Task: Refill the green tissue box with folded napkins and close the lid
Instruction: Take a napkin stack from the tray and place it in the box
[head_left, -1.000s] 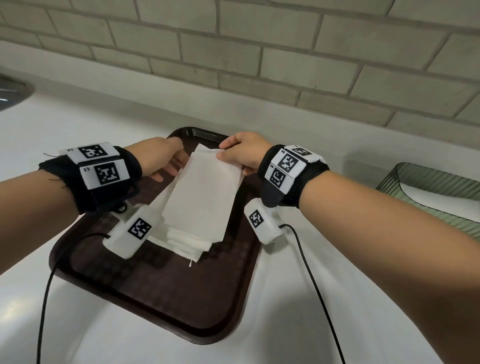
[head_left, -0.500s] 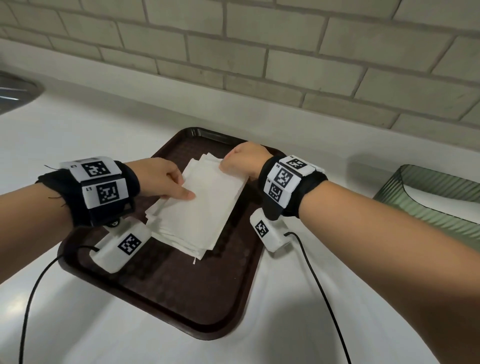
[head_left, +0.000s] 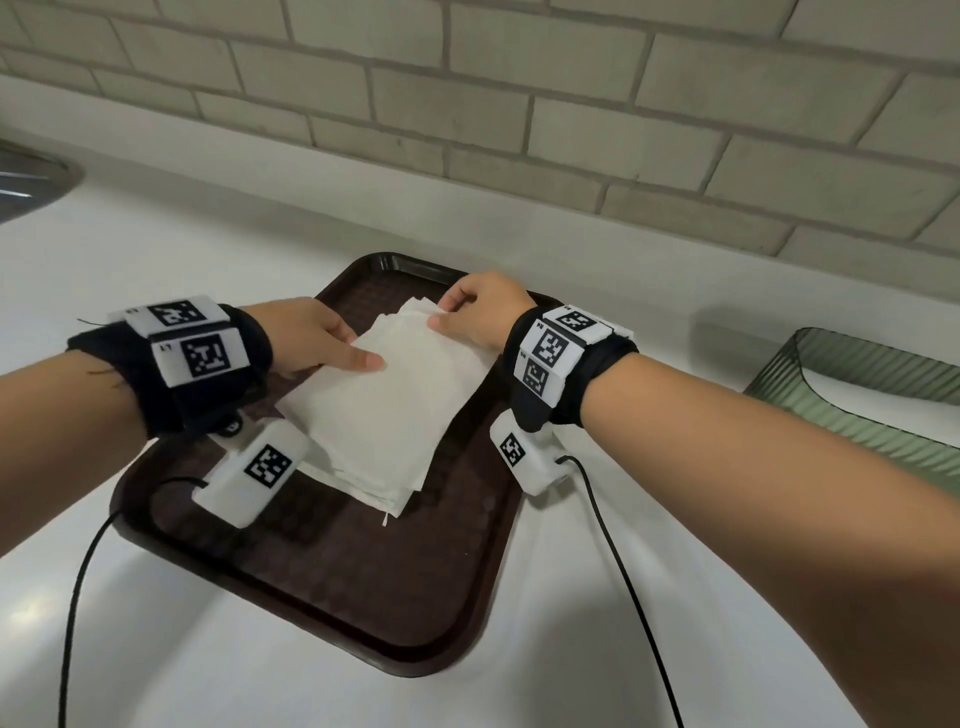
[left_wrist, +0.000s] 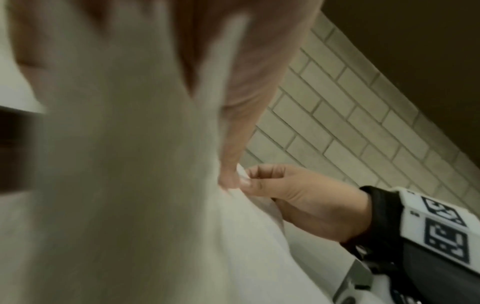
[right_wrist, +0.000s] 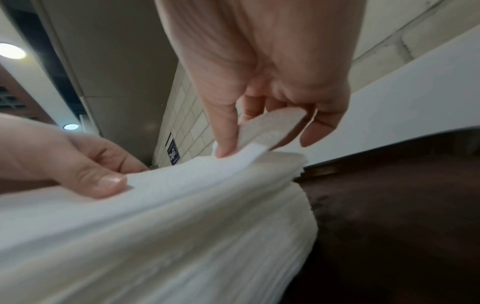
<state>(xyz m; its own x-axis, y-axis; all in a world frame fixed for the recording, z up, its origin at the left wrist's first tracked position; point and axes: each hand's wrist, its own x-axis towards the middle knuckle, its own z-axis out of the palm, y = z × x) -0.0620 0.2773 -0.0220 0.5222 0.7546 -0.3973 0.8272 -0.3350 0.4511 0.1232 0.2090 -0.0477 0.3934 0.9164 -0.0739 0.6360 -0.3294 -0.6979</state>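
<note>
A stack of white folded napkins (head_left: 384, 415) lies on a dark brown tray (head_left: 363, 582). My left hand (head_left: 317, 338) grips the stack's left edge, its thumb lying on top. My right hand (head_left: 478, 312) pinches the far corner of the top napkins between thumb and fingers. In the right wrist view that corner of the napkins (right_wrist: 272, 123) is bent upward in my right hand (right_wrist: 259, 139), and my left hand (right_wrist: 103, 181) presses the top sheet with its thumb. The green ribbed tissue box (head_left: 857, 395) stands open at the right edge, with white inside.
The tray sits on a white counter (head_left: 156, 249) below a brick wall (head_left: 519, 104). The metal rim of a sink (head_left: 31, 176) shows at far left. Black cables (head_left: 623, 571) trail from both wrist cameras toward me.
The napkins held up off the stack a second ago now lie down on it. My left thumb has come onto the top sheet, and my right hand has shifted to the far corner.
</note>
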